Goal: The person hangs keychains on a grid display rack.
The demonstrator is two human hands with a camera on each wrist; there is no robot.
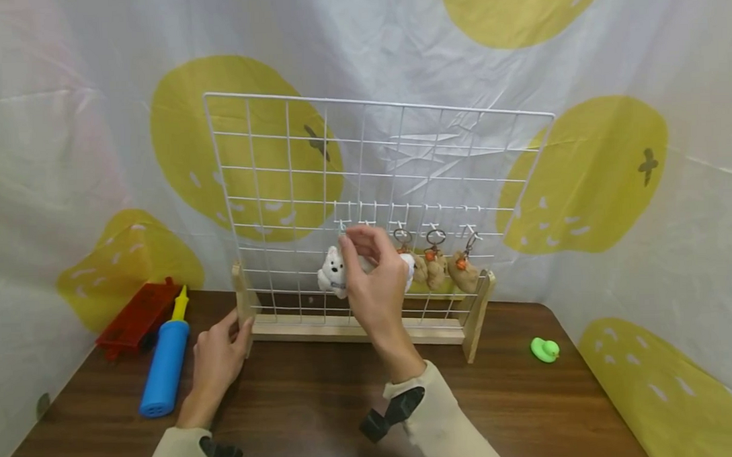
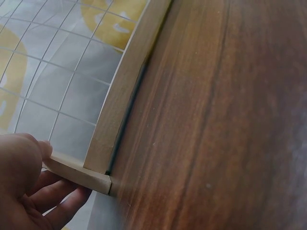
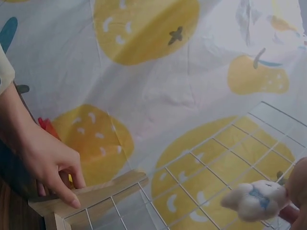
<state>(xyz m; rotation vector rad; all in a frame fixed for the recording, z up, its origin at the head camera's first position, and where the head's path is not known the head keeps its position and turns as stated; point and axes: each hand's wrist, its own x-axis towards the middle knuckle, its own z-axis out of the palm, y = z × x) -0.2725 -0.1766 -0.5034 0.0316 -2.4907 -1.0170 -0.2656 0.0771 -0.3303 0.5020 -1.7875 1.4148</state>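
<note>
A white wire grid rack stands on the table in a wooden base. My left hand grips the rack's left wooden foot, thumb on one side and fingers on the other. Up at the row of hooks, my right hand pinches the top of a white plush dog keychain close to a hook. A blue band circles the plush dog's neck in the right wrist view. Behind that hand another white plush is mostly hidden. Brown plush keychains hang by metal rings from hooks further right.
A blue hand pump with a yellow nozzle lies left of the rack, beside a red translucent toy. A small green rubber duck sits on the right of the wooden table. A patterned curtain hangs behind.
</note>
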